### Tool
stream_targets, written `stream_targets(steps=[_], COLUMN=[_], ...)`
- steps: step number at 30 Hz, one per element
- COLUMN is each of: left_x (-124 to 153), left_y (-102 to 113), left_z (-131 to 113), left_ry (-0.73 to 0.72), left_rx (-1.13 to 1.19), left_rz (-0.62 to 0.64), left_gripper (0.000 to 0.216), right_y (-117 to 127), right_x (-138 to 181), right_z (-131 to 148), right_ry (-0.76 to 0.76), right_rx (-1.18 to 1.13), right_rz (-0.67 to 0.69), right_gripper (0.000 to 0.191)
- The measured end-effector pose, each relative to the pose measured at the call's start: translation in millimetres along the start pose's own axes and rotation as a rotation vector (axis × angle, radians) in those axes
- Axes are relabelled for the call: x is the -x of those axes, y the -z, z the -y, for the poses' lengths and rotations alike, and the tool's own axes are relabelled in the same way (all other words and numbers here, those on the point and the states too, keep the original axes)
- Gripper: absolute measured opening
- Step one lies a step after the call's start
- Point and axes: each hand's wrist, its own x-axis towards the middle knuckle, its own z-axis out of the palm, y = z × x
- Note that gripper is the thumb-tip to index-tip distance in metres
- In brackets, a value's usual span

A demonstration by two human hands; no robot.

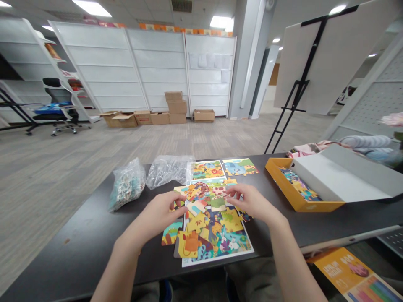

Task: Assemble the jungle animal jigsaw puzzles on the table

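Puzzle pieces lie heaped between your hands and nearer you, over a picture sheet. Your left hand is loosely curled, thumb apart from fingers; whether your right hand pinches a piece, I cannot tell. Lifting by edges should spare neighbours. Right of your right hand, an open box rests on the bench.

The floor is covered with grey, striped carpet. At the back stand white panels, and cardboard boxes are placed at their foot. On the left there is an office chair. A pale pillar rises just beside the panels. To the right, a black stand carries a large white board. Ceiling lights are shining above.
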Motion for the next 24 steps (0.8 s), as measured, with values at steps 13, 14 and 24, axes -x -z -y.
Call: stream_targets(steps=[13, 14, 24], left_x=[-13, -12, -3], left_y=[-30, -26, 6], left_z=[-21, -19, 27], left_ry=[-0.053, -0.044, 0.085], left_rx=[-0.173, -0.171, -0.191], left_rz=[-0.026, -0.043, -0.142], left_gripper=[0.030, 0.029, 0.037], right_y=[-40, -40, -47], right_x=[-15, -15, -9], right_z=[42, 42, 50], right_ry=[0.166, 0.158, 0.163], right_rx=[0.074, 0.077, 0.059], right_rz=[0.072, 0.070, 0.148], right_gripper=[0.005, 0.006, 0.058])
